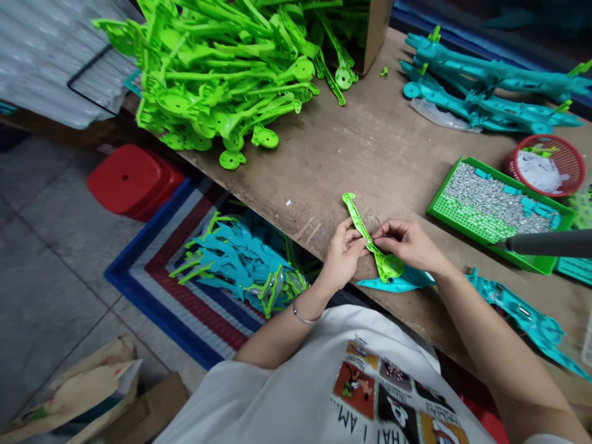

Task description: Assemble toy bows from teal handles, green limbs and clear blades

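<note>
My left hand is closed on a long, lime-green plastic part with a round end, held tilted above the table edge. Close against its middle, my right hand pinches a thin dark red wire. The fingertips of both hands nearly meet at the part. Beneath them lies a teal plastic piece, partly covered by the green part and my right hand. Another teal assembly rests to the right, beyond my right forearm.
A large heap of lime-green parts covers the table's far left. On the right stand a green tray of small metal screws, a red basket and a dark, rod-shaped tool. Teal assemblies lie behind. Below left are a red stool and bagged parts.
</note>
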### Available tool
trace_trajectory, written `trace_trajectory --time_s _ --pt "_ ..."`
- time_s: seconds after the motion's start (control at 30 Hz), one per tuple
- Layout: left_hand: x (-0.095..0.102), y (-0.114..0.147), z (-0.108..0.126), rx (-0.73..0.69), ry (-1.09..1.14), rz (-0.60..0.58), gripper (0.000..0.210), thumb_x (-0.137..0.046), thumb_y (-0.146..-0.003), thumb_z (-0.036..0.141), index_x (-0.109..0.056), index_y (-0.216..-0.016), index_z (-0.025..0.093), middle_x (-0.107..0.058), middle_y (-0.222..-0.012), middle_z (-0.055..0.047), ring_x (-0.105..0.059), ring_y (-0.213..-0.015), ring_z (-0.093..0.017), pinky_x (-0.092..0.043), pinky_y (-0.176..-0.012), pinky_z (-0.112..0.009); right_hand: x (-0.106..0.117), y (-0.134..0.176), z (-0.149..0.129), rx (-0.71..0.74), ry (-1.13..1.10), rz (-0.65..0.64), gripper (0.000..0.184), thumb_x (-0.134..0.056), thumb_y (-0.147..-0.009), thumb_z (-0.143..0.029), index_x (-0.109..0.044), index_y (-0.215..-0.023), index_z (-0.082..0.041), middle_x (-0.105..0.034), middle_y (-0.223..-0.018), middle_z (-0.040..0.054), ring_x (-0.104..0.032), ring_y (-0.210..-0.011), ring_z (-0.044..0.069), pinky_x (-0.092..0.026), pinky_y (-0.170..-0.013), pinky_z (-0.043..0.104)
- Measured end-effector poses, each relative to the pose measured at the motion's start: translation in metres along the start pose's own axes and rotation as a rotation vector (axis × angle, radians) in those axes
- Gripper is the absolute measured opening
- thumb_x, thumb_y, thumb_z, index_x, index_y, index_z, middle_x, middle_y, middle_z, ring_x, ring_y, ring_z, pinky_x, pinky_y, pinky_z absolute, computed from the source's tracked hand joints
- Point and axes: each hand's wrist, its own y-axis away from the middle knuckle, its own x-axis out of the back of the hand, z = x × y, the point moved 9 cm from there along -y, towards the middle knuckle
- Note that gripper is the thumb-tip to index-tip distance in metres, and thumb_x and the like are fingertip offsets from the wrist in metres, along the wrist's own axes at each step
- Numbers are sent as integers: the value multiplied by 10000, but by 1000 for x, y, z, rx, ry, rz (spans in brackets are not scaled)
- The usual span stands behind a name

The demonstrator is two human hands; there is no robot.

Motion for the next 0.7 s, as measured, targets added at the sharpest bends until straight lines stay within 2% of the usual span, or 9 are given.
trace_trajectory --time_s 0.13,0.3,0.57,0.7 --pt "-1 -2 -4 31 69 -11 568 -743 -856 329 -465 -1341 226 -684 -1027 -18 -708 -922 -165 -613 -879 -391 0 2 -6 3 114 -24 206 -652 -797 -332 -723 -846 -145 -644 -678 -4 -457 -571 98 -351 -540 237" --pt "0 -2 -8 72 122 -34 512 -789 -822 374 -519 -1223 205 -673 -919 6 -708 -888 -163 -596 -904 -408 1 3 -13 53 255 11 152 -610 -796 -259 -721 -812 -157 -616 -612 -22 -456 -536 99 -337 -541 243" --pt "-2 -2 -8 91 140 -66 396 -788 -818 355 -545 -1088 197 -727 -960 -28 -732 -932 -189 -583 -931 -420 1 8 -25 137 397 42 137 -607 -812 -201 -738 -831 -166 -719 -740 17 -549 -612 121 -384 -624 253" --pt "-3 -1 -9 102 149 -97 469 -813 -779 271 -524 -1140 195 -738 -983 -29 -733 -932 -176 -586 -905 -372 1 9 -27 149 418 62 133 -614 -814 -198 -741 -837 -166 -729 -758 26 -560 -614 122 -393 -630 254"
